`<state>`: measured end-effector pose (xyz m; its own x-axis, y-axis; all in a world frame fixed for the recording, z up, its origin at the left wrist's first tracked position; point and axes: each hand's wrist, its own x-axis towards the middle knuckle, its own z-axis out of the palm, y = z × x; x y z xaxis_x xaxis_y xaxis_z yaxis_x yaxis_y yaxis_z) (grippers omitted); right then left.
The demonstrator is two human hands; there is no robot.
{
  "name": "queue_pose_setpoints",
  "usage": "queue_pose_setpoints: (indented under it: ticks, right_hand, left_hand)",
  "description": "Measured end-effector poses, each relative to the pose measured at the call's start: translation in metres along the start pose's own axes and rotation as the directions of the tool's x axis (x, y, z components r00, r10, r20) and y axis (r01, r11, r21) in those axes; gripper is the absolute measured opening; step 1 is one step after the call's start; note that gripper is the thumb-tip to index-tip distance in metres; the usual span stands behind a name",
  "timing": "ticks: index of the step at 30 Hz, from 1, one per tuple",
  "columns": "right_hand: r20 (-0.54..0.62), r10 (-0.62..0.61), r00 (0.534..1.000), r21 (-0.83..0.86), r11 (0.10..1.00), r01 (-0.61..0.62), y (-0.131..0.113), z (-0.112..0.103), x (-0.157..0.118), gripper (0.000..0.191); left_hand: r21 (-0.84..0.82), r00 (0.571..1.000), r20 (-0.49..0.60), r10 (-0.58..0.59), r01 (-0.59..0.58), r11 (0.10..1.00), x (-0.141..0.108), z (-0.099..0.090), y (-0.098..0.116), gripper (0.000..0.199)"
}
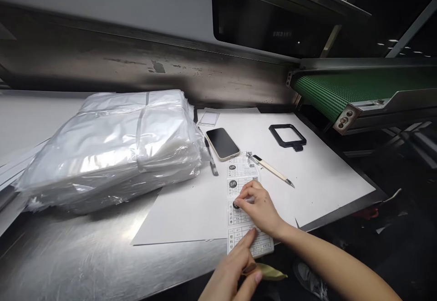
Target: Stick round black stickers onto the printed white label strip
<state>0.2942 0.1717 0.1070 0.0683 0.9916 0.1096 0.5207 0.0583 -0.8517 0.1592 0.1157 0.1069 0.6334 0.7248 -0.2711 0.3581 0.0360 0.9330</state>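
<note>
Stainless steel table point(78, 255) across the whole view, with a green conveyor belt point(341, 89) beyond its far right corner. Near the left edge, a large bundle of plastic-wrapped clear bags point(109, 150). Over the right half, a white sheet point(317, 187), bearing a black square frame point(287, 136) near the far edge, then a smartphone point(222, 143), a craft knife point(269, 169) with its blade pointing toward the right edge, and a pen point(211, 160) just beside the bundle.

Near the front edge, a strip of printed labels point(251, 242), its end apparently hanging past the white sheet. Right hand point(259, 205) pinched narrowly on the strip, with a small held item hard to make out. Left hand point(227, 271) low, fingers point(247, 242) pressing the strip's end; any grip unclear. Beside it, an olive-green scrap point(268, 271), nature unclear.

Likely risks: a tear from uneven pulling, the overhanging end slipping off the front edge, and a nicked wrist or finger from the exposed blade close by.
</note>
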Motion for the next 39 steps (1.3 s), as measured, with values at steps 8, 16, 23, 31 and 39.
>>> queue_pose_setpoints:
  ticks: [8,16,23,31,39]
  right_hand:
    - [0.026,-0.035,0.999,-0.225,0.973,0.04,0.005,0.015,-0.004,0.012]
    - [-0.021,-0.116,0.993,-0.395,0.913,0.099,0.016,0.001,0.015,0.031]
    - [0.254,-0.352,0.901,-0.115,0.914,0.389,-0.03,-0.03,-0.011,0.008]
    - [0.379,-0.439,0.815,-0.121,0.849,0.513,-0.023,-0.022,-0.026,0.01]
    - [0.365,-0.436,0.823,-0.256,0.802,0.539,-0.026,-0.027,-0.028,0.007]
  left_hand:
    - [-0.051,0.997,-0.067,0.049,-0.052,0.997,0.001,0.006,0.001,0.011]
    - [-0.372,0.981,-0.155,-0.119,0.054,0.927,0.003,-0.003,0.001,0.031]
    - [-0.69,0.976,-0.052,-0.212,0.118,0.714,0.013,-0.016,0.004,0.031]
    - [-0.473,0.967,-0.144,-0.212,0.121,0.873,0.015,-0.014,0.004,0.011]
    - [-0.464,0.995,-0.071,-0.07,0.029,0.885,0.013,-0.02,0.002,0.018]
